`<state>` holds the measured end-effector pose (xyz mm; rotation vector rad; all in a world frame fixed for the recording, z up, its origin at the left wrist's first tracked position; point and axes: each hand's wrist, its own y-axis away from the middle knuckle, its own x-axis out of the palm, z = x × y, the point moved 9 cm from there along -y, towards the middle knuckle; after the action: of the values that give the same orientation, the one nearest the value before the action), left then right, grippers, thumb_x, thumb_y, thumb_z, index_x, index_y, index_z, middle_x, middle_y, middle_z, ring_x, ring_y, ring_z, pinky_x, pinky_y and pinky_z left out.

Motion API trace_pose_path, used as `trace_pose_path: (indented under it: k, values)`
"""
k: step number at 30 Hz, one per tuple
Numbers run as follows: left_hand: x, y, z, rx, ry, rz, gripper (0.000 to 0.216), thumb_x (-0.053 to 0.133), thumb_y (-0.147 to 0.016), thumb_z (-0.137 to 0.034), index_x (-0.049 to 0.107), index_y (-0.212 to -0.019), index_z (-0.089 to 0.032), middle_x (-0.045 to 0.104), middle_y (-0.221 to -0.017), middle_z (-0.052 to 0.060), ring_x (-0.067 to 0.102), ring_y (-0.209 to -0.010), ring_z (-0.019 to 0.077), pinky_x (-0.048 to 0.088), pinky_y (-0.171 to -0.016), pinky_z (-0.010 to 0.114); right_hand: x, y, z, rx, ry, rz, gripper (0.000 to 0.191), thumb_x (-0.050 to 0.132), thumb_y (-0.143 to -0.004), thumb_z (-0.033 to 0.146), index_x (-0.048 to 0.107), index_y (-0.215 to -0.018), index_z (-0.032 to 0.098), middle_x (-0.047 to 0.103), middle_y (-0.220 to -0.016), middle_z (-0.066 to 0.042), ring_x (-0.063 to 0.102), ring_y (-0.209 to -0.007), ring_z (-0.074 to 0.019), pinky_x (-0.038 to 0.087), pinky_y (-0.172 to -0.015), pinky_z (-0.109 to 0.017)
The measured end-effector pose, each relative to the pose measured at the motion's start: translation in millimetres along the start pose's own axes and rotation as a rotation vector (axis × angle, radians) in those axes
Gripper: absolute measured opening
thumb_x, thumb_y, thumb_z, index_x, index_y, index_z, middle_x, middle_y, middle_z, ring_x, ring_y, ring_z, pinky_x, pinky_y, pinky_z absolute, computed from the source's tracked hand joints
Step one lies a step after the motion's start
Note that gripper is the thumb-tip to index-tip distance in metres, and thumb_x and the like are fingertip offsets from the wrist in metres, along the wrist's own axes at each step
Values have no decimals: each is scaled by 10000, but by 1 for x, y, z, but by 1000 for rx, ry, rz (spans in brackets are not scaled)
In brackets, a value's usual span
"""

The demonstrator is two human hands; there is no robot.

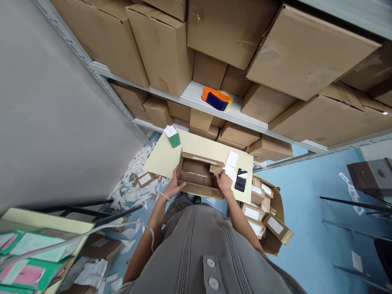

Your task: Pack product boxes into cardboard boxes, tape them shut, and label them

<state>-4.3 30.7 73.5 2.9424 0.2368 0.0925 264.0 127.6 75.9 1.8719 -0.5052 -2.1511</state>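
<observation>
Well, my left hand [175, 184]: clasped on the left end of the open cardboard box [192, 168], fingers curled round its near left corner.
My right hand [224, 182]: closed on a small brown box [216, 168], fingers pinching it at the right end of the open cardboard box, just over the rim.
Open cardboard box: it sits on the near edge of the table [159, 157], about midway along, flaps up, lying lengthwise between my two hands; brown packets show inside it, though I cannot tell how many.
Table: a small pale top, set in front of the shelving.
Phone [241, 180]: dark, lying flat by the table's near right corner, just beside my right hand.
White slips [232, 160]: on the right part of the table, between the phone and the far edge.
Green and white box [172, 136]: standing at the far left corner of the table, apart from my hands.
Tape dispenser [216, 98]: orange and blue, on the shelf [192, 94] above the table, between brown cartons.
Floor carton [277, 200]: open, to the right of the table, holding labelled parcels [254, 212].
Paper scraps [134, 163]: strewn on the floor left of the table.
</observation>
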Motion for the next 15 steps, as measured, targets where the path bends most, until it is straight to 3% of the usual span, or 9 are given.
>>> trace_pose_path:
  k: [4, 9, 15]
  values:
    - [-1, 19, -1, 32, -23, 2, 1049, 777, -664, -310, 190, -1531, -243, 252, -1590, 121, 136, -1497, 309, 92, -1221, 459, 1, 11, 5, -46, -13, 0, 435, 302, -1016, 456, 483, -1231, 125, 698, -1062, -230, 680, -1040, -310, 457, -871, -399]
    - [-17, 56, 8, 27, -83, -104, 1063, 762, -689, -346, 142, -1549, -272, 217, -1608, 116, 117, -1500, 326, 105, -1216, 489, 5, 18, 20, -132, -47, 26, 617, 133, -1016, 491, 612, -1145, 124, 700, -1071, -241, 677, -1044, -314, 459, -876, -408]
    - [-45, 134, 27, 59, -65, -398, 1043, 711, -753, -445, 83, -1564, -260, 98, -1640, 116, 97, -1506, 325, 132, -1217, 478, 5, 21, 75, -375, 43, 23, 727, 108, -989, 541, 723, -946, 155, 726, -995, -230, 693, -982, -331, 491, -807, -405]
